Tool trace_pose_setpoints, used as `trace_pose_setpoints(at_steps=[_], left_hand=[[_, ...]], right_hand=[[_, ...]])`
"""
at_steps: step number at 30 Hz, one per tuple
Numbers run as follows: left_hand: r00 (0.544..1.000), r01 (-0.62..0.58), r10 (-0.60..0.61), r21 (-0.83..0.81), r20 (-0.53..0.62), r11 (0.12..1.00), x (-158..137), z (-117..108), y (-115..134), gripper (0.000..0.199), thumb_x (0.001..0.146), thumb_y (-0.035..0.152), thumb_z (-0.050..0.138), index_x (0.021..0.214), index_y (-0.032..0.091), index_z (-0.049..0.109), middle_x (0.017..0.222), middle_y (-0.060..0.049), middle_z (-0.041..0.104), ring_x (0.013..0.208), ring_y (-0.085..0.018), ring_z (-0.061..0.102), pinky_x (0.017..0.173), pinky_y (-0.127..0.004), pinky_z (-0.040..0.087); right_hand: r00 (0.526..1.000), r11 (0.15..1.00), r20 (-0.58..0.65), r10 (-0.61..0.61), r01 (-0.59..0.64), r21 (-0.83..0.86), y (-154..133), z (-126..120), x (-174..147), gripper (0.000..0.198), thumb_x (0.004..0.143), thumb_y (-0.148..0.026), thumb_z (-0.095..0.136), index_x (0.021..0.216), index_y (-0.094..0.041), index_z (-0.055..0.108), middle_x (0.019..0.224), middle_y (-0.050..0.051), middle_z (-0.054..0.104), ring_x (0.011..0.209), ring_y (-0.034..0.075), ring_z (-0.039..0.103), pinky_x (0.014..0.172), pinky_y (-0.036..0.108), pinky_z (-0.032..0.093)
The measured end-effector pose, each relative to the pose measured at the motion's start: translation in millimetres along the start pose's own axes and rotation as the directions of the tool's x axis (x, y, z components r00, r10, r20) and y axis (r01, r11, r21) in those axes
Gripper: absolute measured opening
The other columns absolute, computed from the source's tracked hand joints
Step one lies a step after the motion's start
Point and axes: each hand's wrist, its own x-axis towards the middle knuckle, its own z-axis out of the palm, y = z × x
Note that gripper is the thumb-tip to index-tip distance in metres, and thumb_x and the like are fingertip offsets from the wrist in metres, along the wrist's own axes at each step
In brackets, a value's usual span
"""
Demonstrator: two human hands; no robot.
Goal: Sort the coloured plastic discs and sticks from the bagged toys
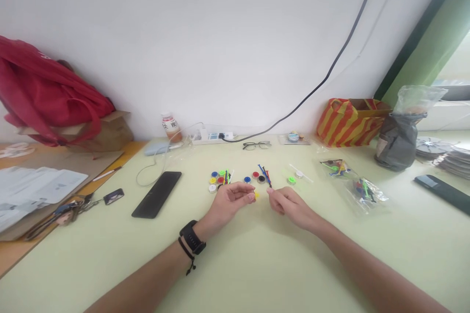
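Between the thumb and fingers of my left hand (235, 199) is a small yellow round piece (256, 195), partly hidden by the fingertips. My right hand (290, 205) is closed in a pinch just to its right. Thin coloured plastic sticks (265, 174) reach down to its fingertips; whether it grips one is too small to tell. Beyond the hands lie a blue disc (247, 180), a red disc (255, 174) and a black disc (261, 179). Left of them is a group of coloured discs (213, 181) with more sticks (227, 176). A green disc (291, 180) and a white stick (301, 172) lie to the right.
A black phone (157, 194) lies left of my hands. Glasses (256, 145), a power strip (213, 137) and a bottle (171, 127) are along the wall. Plastic bags of parts (367, 195), a striped bag (352, 122) and a dark phone (444, 193) are to the right.
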Motion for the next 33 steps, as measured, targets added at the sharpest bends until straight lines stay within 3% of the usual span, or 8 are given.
trace_pose_setpoints(at_steps=[7,14,19,24,28,30,32,33], left_hand=[[1.000,0.008,-0.008,0.021,0.006,1.000,-1.4,1.2,2.6,0.034,0.075,0.038,0.091,0.098,0.016,0.079,0.098,-0.008,0.079,0.091,-0.021,0.074,0.093,-0.036,0.060],[1.000,0.001,-0.001,0.019,0.025,1.000,-1.2,0.8,-0.5,0.033,0.076,0.037,0.090,0.098,0.016,0.079,0.098,-0.008,0.079,0.093,-0.021,0.073,0.093,-0.036,0.059],[1.000,-0.006,0.006,0.007,0.029,1.000,-1.0,0.2,0.2,0.031,0.076,0.036,0.090,0.098,0.016,0.078,0.099,-0.007,0.078,0.094,-0.019,0.072,0.094,-0.035,0.058],[0.999,0.023,-0.022,-0.026,0.027,0.999,-1.8,1.2,3.7,0.033,0.076,0.037,0.090,0.099,0.016,0.078,0.096,-0.007,0.077,0.091,-0.018,0.071,0.091,-0.034,0.059],[0.999,0.037,-0.036,-0.039,0.029,0.999,-2.5,1.8,4.3,0.033,0.077,0.037,0.090,0.098,0.015,0.078,0.095,-0.006,0.076,0.087,-0.017,0.070,0.089,-0.032,0.059],[0.999,0.036,-0.035,-0.043,0.027,0.998,-2.6,1.7,3.7,0.032,0.076,0.037,0.090,0.098,0.015,0.078,0.095,-0.006,0.076,0.087,-0.017,0.070,0.087,-0.032,0.059],[0.999,0.033,-0.032,-0.048,0.019,0.998,-2.3,1.4,2.9,0.032,0.076,0.037,0.090,0.097,0.015,0.078,0.093,-0.006,0.076,0.085,-0.017,0.070,0.086,-0.032,0.059],[0.999,0.032,-0.031,-0.050,0.015,0.998,-2.1,1.1,2.5,0.032,0.076,0.037,0.090,0.097,0.015,0.078,0.092,-0.006,0.076,0.084,-0.016,0.070,0.086,-0.032,0.059]], right_hand=[[0.990,0.995,-0.121,-0.073,0.081,0.061,-4.5,1.1,2.3,0.033,0.094,-0.053,0.068,0.091,-0.022,0.056,0.085,0.000,0.061,0.072,0.014,0.058,0.068,0.029,0.051],[0.994,0.993,-0.088,-0.062,0.070,0.091,-4.2,3.8,1.4,0.026,0.095,-0.043,0.069,0.107,-0.023,0.058,0.098,0.003,0.067,0.080,0.015,0.064,0.076,0.032,0.054],[0.987,0.993,-0.114,-0.114,0.115,0.008,-1.5,4.4,0.2,0.024,0.098,-0.040,0.064,0.117,-0.025,0.060,0.093,0.003,0.067,0.079,0.016,0.065,0.073,0.031,0.055],[0.933,0.926,-0.166,-0.319,0.270,-0.263,2.8,3.3,-3.8,0.030,0.104,-0.031,0.050,0.131,-0.027,0.063,0.086,0.002,0.064,0.074,0.016,0.060,0.067,0.029,0.053],[0.913,0.902,-0.194,-0.358,0.285,-0.324,3.8,4.0,-7.2,0.053,0.105,-0.031,0.047,0.158,-0.029,0.038,0.094,0.002,0.063,0.069,0.015,0.057,0.068,0.030,0.053],[0.920,0.918,-0.220,-0.324,0.250,-0.307,4.1,4.1,-7.2,0.050,0.105,-0.035,0.049,0.154,-0.026,0.041,0.102,0.004,0.063,0.070,0.014,0.058,0.069,0.030,0.053],[0.958,0.943,-0.168,-0.234,0.181,-0.278,4.7,3.2,-5.4,0.029,0.106,-0.040,0.047,0.115,-0.021,0.066,0.091,0.004,0.062,0.065,0.014,0.055,0.065,0.030,0.050],[0.977,0.958,-0.124,-0.172,0.137,-0.252,4.9,2.5,-4.0,0.037,0.107,-0.043,0.044,0.087,-0.020,0.066,0.078,0.002,0.057,0.060,0.013,0.050,0.060,0.029,0.046]])
